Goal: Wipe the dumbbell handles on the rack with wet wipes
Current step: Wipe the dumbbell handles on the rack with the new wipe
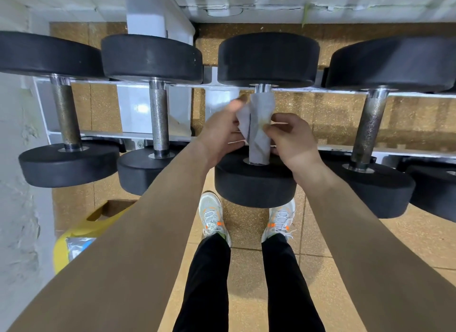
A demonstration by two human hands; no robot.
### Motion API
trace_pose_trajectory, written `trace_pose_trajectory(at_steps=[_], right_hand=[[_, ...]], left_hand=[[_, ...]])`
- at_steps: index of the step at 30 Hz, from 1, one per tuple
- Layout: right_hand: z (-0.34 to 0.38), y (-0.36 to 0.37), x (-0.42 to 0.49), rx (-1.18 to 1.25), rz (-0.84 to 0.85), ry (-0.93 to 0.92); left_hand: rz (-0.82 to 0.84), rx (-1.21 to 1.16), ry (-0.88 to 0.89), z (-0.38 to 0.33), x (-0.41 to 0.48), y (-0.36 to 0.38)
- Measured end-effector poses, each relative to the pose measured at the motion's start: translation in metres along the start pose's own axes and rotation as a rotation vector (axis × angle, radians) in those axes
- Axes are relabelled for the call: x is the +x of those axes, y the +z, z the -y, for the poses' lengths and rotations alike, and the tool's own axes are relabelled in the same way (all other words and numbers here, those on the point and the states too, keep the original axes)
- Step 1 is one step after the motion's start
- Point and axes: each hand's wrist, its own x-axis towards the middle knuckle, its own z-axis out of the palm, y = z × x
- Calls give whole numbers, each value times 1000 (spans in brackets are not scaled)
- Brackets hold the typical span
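A grey wet wipe [259, 134] with a brownish stain is wrapped round the handle of the third black dumbbell [267, 60] on the white rack [128, 135]. My left hand [222, 131] holds the wipe's left edge with the fingers reaching up beside the handle. My right hand [290, 136] pinches the wipe's right side against the handle. Only the handle's top collar shows above the wipe. Two dumbbells to the left have bare handles [159, 117], one rusty [65, 112]. Another rusty handle [370, 124] stands to the right.
A yellow bin [74, 235] with a plastic packet inside sits on the floor at the lower left, beside a white wall. My two feet in light trainers [213, 215] stand on the speckled tan floor under the rack.
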Motion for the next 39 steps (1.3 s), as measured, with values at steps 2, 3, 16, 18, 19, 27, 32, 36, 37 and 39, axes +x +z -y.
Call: trace_pose_trajectory(at_steps=[2, 3, 16, 18, 19, 27, 32, 36, 37, 39], right_hand=[[0, 0, 2, -4, 7, 11], [0, 0, 2, -6, 10, 14], [-6, -1, 2, -3, -58, -30], [-6, -3, 0, 51, -63, -25], [-6, -4, -1, 71, -61, -27], [-21, -6, -12, -59, -202, -61], [-31, 10, -16, 1, -444, -24], [-32, 12, -17, 61, -505, -33], [-32, 12, -17, 53, -504, -40], [-31, 12, -17, 25, -491, -26]], left_hand=[[-83, 168, 116, 2, 1, 1], [-155, 289, 184, 1, 1, 2], [89, 215, 158, -12, -7, 0], [59, 120, 84, -7, 0, -2], [50, 113, 50, -4, 4, 0], [21, 237, 144, 8, 40, 28], [160, -18, 41, 3, 43, 41], [259, -192, -70, -19, 50, 35], [240, -208, -40, -22, 51, 38], [143, -225, 25, -24, 52, 46]])
